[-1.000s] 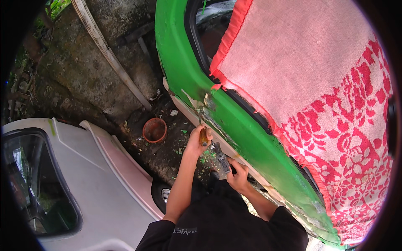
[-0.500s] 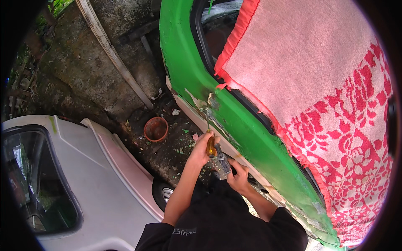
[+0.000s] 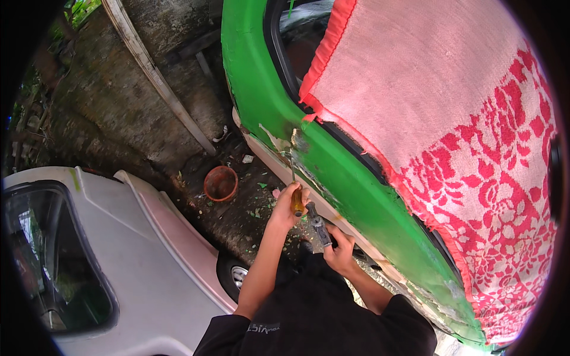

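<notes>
1. Left hand [image 3: 287, 209]: clenched round the amber handle of a screwdriver [image 3: 296, 200]. The thin shaft runs up from the fist to the chipped seam of the green car door [image 3: 356, 196], just above the hand.
2. Right hand [image 3: 340, 252]: closed on the lower end of a dark grey metal tool [image 3: 317, 222], probably a hammer or chisel; its exact kind is too small to tell. Its upper end lies just beside the screwdriver handle, between the two hands.
3. Screwdriver, handling: judged light and stiff, with a smooth plastic handle that may slip in a sweaty palm. Best taken full-fisted on the handle, clear of the butt end and the shaft.
4. Metal tool, handling: judged rigid and heavier at its head; best held low on the stem.
5. Door panel: hard sheet metal with brittle paint and filler flaking to bare patches beside the tip.
6. Pink and red floral cloth [image 3: 451, 118]: soft, draped over the car above and right of the hands.
7. Terracotta pot [image 3: 221, 183]: on the ground, left of the left hand.
8. White car [image 3: 119, 249]: well left of both hands.
</notes>
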The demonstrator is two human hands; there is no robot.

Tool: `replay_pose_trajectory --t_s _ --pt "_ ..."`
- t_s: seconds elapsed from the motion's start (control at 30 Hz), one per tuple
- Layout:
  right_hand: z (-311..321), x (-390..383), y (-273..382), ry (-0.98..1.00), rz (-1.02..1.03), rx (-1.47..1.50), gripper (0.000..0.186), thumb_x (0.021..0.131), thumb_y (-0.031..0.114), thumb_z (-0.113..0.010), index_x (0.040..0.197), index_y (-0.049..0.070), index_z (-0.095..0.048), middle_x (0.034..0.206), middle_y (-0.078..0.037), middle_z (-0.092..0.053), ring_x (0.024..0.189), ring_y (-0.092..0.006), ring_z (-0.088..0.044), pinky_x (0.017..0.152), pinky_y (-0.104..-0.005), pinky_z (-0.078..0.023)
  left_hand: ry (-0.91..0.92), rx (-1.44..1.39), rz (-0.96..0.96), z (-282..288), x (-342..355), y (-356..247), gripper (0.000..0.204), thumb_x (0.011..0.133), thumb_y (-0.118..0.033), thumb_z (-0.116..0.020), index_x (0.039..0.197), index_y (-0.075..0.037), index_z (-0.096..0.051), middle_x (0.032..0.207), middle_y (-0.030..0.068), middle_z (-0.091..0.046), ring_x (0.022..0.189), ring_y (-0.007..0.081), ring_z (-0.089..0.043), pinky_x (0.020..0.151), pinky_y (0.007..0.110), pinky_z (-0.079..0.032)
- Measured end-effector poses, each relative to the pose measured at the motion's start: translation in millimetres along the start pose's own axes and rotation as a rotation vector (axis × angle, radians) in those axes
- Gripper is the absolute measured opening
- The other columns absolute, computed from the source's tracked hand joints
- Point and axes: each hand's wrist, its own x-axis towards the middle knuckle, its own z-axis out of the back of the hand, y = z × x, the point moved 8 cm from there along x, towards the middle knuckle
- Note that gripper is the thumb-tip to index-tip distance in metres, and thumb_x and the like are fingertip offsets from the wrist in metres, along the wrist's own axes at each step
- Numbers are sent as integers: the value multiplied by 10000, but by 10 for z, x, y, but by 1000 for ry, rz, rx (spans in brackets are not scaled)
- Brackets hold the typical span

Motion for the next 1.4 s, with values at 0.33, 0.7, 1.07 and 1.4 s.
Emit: replay_pose_trajectory --t_s 0.33,0.7,1.07,1.4 --pt "55 -98 -5 -28 14 -29 217 838 -25 -638 1054 -32 -650 830 -217 -673 702 -359 -688 635 -338 -526 -62 -72 -34 90 97 -82 234 985 -250 -546 800 -144 -448 627 1 -423 570 107 -466 397 226 -278" --pt "54 -17 -46 -6 22 -13 224 839 -13 -638 1061 -36 -647 857 -223 -686 745 -355 -706 669 -347 -540 -103 -12 51 -113 -93 -60 229 984 -267 -541 804 -147 -465 629 -16 -408 542 91 -447 331 223 -337" --pt "-4 -109 -1 45 19 16 227 842 -13 -654 1067 -34 -649 882 -223 -691 756 -367 -702 657 -343 -541 -3 -96 -42 -163 -86 -25 250 971 -209 -559 774 -116 -436 638 10 -403 546 103 -405 519 262 -359" --pt "59 -120 44 11 40 10 225 846 -13 -645 1070 -37 -646 891 -221 -694 786 -359 -714 683 -352 -550 -6 -178 -22 -59 18 5 211 990 -210 -545 827 -112 -454 647 19 -406 564 107 -411 375 232 -255"
